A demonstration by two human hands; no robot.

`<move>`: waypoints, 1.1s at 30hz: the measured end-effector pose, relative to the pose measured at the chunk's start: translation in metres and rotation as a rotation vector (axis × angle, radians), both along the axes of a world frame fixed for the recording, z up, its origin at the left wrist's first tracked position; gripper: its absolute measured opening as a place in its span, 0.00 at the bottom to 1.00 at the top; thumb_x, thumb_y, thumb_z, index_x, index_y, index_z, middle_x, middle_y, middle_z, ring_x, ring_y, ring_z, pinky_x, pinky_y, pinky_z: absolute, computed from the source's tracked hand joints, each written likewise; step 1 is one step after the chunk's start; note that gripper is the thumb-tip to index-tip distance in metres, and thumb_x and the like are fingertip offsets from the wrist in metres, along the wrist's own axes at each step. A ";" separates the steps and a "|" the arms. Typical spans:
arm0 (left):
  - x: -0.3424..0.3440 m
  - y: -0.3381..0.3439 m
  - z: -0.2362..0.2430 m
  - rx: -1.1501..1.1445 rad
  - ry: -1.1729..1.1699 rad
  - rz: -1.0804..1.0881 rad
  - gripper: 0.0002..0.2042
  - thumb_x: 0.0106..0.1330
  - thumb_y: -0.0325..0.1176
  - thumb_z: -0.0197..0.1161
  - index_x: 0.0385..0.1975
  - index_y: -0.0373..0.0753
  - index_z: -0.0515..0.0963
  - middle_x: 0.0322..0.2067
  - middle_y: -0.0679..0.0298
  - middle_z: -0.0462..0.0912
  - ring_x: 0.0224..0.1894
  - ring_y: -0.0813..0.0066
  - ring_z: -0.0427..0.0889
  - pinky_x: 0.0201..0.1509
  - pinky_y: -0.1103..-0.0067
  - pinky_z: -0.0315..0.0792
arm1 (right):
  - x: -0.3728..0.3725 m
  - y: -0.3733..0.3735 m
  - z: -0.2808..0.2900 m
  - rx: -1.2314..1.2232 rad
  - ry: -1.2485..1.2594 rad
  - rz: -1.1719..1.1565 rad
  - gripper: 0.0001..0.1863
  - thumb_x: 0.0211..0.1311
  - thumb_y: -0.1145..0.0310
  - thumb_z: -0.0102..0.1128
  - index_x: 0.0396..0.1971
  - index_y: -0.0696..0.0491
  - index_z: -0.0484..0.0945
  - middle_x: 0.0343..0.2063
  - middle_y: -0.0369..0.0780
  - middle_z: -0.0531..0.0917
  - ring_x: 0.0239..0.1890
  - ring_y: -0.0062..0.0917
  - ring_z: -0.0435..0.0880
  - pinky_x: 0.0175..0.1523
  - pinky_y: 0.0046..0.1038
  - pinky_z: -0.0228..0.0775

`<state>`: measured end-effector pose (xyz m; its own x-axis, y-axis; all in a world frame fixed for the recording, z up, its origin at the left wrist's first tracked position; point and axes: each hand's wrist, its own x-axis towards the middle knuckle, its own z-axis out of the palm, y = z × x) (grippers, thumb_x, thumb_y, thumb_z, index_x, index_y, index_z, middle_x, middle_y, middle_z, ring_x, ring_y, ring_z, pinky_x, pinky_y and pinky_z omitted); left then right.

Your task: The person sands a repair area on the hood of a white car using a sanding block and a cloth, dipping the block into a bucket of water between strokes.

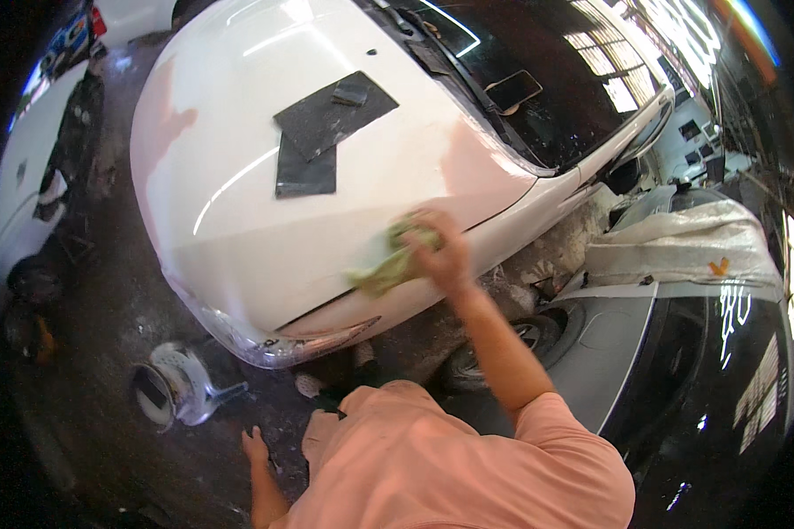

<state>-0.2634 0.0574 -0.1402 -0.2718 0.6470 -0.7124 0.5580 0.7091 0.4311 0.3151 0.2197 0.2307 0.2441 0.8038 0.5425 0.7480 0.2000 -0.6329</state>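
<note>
My right hand [443,253] grips a pale green cloth [386,271], pressed against the near side edge of a white car's hood [265,238]. The hand is slightly blurred, and part of the cloth hangs loose toward the headlight [278,350]. Down at my side, my left hand [256,446] hangs away from the car with its fingers apart, holding nothing. Dark sheets that look like sandpaper lie on the hood: a large one [326,123], a smaller one [309,172] partly under it, and a small folded piece [350,93] on top. Pinkish patches [475,159] mark the paint.
A whitish bucket-like container [169,388] lies on the dark floor left of my feet. A phone-shaped object [513,91] rests on the windshield. Close on my right stands a grey car [600,353], partly draped with a whitish cover [688,242]. Another white car [31,176] is at left.
</note>
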 end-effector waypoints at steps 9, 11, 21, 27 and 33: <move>0.008 -0.045 -0.032 -0.051 -0.031 -0.005 0.37 0.79 0.50 0.59 0.75 0.24 0.63 0.73 0.36 0.68 0.75 0.38 0.67 0.78 0.58 0.62 | 0.289 -0.010 -0.014 0.019 -0.379 -0.529 0.24 0.79 0.53 0.60 0.56 0.62 0.81 0.56 0.52 0.82 0.61 0.44 0.80 0.66 0.41 0.72; -0.002 -0.067 -0.048 -0.034 0.070 0.068 0.35 0.78 0.49 0.61 0.73 0.24 0.66 0.71 0.36 0.71 0.73 0.38 0.71 0.75 0.58 0.65 | 0.232 0.015 -0.020 -0.031 -0.488 -0.518 0.23 0.73 0.54 0.66 0.54 0.60 0.83 0.57 0.52 0.82 0.64 0.47 0.77 0.69 0.43 0.70; 0.000 -0.084 -0.080 -0.066 0.005 0.039 0.38 0.79 0.54 0.58 0.75 0.26 0.63 0.73 0.35 0.68 0.75 0.38 0.67 0.77 0.59 0.62 | 0.024 0.082 -0.039 -0.108 -0.533 -0.097 0.22 0.66 0.62 0.73 0.57 0.53 0.84 0.63 0.51 0.80 0.66 0.47 0.79 0.68 0.44 0.74; 0.009 -0.051 -0.063 -0.080 0.010 -0.027 0.38 0.79 0.55 0.58 0.75 0.27 0.63 0.72 0.35 0.69 0.74 0.37 0.69 0.77 0.58 0.63 | -0.090 0.080 -0.081 -0.100 -0.523 -0.056 0.26 0.66 0.56 0.73 0.60 0.51 0.81 0.70 0.54 0.71 0.74 0.57 0.65 0.79 0.55 0.56; 0.005 -0.031 -0.061 0.029 0.012 -0.083 0.35 0.79 0.52 0.59 0.73 0.28 0.67 0.68 0.37 0.74 0.71 0.38 0.73 0.75 0.58 0.65 | -0.087 0.065 -0.064 -0.216 -0.375 -0.005 0.39 0.79 0.49 0.56 0.79 0.58 0.60 0.80 0.57 0.55 0.84 0.52 0.50 0.85 0.52 0.37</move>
